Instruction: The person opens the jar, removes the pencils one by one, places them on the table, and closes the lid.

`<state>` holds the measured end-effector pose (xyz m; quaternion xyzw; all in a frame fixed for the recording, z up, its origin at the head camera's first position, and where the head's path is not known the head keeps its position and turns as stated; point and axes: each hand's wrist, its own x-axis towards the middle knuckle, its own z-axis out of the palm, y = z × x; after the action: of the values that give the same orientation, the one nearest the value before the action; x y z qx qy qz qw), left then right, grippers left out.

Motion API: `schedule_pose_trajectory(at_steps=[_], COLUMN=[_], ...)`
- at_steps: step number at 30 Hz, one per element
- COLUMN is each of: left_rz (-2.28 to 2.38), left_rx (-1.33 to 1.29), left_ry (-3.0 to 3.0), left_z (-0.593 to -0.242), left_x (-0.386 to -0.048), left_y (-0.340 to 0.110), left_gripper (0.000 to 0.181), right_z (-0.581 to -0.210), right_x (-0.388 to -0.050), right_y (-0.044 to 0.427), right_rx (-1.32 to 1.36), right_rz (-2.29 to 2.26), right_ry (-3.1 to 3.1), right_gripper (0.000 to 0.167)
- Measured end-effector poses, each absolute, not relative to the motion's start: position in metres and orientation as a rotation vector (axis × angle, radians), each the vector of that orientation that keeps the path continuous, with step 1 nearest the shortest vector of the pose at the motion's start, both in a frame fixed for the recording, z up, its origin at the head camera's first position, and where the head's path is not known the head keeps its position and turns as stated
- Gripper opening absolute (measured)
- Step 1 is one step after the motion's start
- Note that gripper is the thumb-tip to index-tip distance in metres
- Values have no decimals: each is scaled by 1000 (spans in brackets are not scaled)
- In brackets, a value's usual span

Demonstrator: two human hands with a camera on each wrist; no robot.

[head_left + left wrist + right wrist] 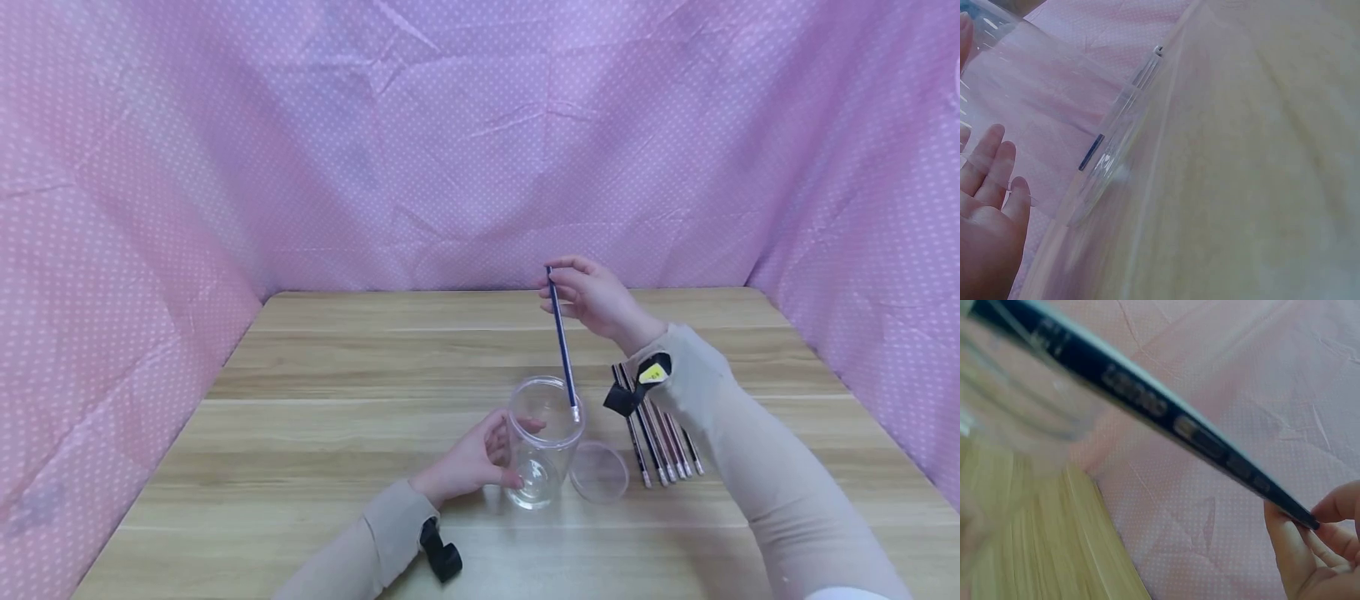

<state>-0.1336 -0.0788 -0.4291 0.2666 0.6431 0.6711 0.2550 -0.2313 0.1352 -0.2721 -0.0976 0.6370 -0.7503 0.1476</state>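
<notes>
My left hand [480,457] grips a clear plastic jar [551,467] on the table, thumb in front and fingers behind. Its mouth is open and tilts a little to the right. My right hand [596,300] pinches a dark blue pencil [563,337] by its top end, high above the jar. The pencil slants down, eraser end lowest, and that end appears at the jar's mouth. In the right wrist view, printed lettering shows on the pencil [1147,406], and the fingertips hold its far end. The left wrist view has the jar wall [1041,119] beside my left fingers [997,162].
A round clear lid [599,473] lies flat just right of the jar. Several pencils [658,442] lie side by side under my right forearm, eraser ends toward me. Pink dotted cloth [480,167] hangs behind and beside the wooden table [337,467].
</notes>
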Motion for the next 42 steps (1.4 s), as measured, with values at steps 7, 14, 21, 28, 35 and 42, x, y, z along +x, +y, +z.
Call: schedule_pose_trajectory(at_steps=[7,14,21,28,35,42], left_rz=[1816,1830,1846,1845,1838,1849], left_rx=[714,727,740,733,725,726], left_ry=[1737,1726,1709,1702,1709,1693], left_z=[-427,-427,-429,-429,-427,-428], left_x=[-133,-132,-133,-134,-134,-134], left_y=[-79,-80,-80,-81,-80,-79], left_gripper=[72,72,73,71,70,74], right_z=[-267,-264,-287,-314,-327,-343], right_x=[-232,-231,-231,-230,-225,-226], right_y=[161,189,229,273,293,309], right_rx=[-229,-262,-265,-266,-263,-305], right_rz=[-2205,-2131,-1783,-1634,-1471,-1259], right_ry=[1787,1886,2176,2282,2407,2544], right_gripper=[13,13,21,27,41,40])
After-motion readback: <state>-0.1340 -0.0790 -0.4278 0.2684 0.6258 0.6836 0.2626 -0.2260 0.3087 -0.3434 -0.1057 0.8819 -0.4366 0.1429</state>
